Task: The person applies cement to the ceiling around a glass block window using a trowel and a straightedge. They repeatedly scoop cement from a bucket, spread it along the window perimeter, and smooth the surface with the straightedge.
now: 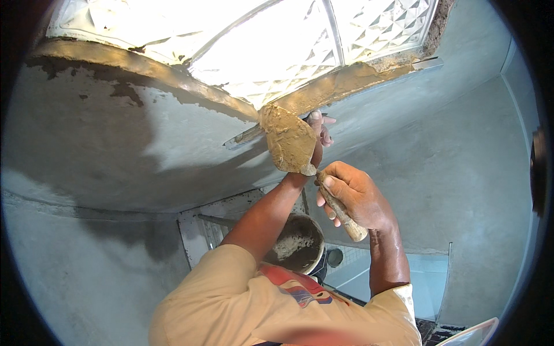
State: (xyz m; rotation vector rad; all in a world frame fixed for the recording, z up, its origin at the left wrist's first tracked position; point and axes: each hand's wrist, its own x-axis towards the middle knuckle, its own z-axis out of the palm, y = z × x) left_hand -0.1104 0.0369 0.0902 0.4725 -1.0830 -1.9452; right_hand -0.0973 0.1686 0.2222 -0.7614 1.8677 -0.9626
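My right hand (360,196) is closed around the worn wooden handle of a trowel (288,141). The broad trowel blade is coated with tan mortar, and its tip touches the corner where two edges of the window ledge meet. Behind the blade, my left hand (321,130) holds a long metal straightedge (248,137) against the wall just under the ledge; part of that hand is hidden by the trowel. Wet tan mortar (346,81) covers the ledge on both sides of the corner.
Above the ledge is a bright window of patterned glass (384,29). Grey plastered wall (415,150) curves around me. Below my arms stands a bucket (321,254) with mortar inside, beside a wooden board (193,239). A light-blue basin-like surface (427,282) lies lower right.
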